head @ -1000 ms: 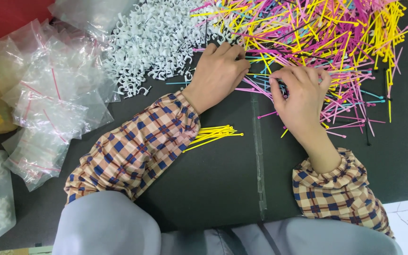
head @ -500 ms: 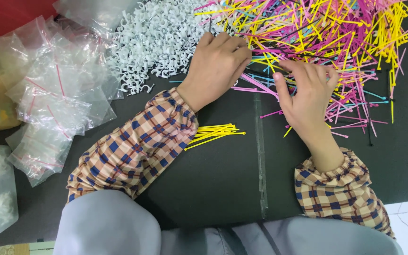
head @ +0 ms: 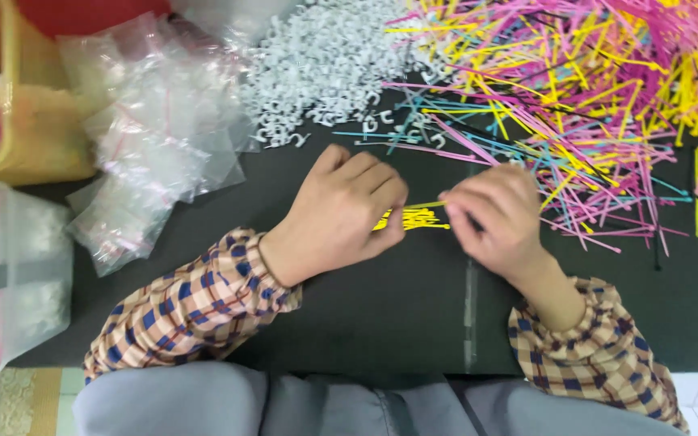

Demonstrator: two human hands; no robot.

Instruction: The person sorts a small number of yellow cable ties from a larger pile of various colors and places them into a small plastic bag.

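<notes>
A small bundle of thin yellow plastic sticks (head: 415, 218) lies on the black mat (head: 365, 323) between my hands. My left hand (head: 341, 214) rests knuckles up, fingers curled over the bundle's left end. My right hand (head: 494, 214) is closed at the bundle's right end, pinching a yellow stick (head: 430, 204) that points toward the left hand. Both wrists wear checked sleeves. Beyond my hands spreads a big heap of pink, yellow and blue sticks (head: 583, 89). To its left is a pile of small white plastic hooks (head: 325, 64).
Several clear zip bags (head: 147, 137) lie at the left of the mat. A yellow container (head: 10, 129) and a clear plastic box (head: 10, 274) stand at the far left. A tape seam (head: 468, 307) runs across the mat near me.
Both hands have pulled back from the coloured heap toward my body and now meet at the yellow bundle. The right hand has brought a yellow stick with it.
</notes>
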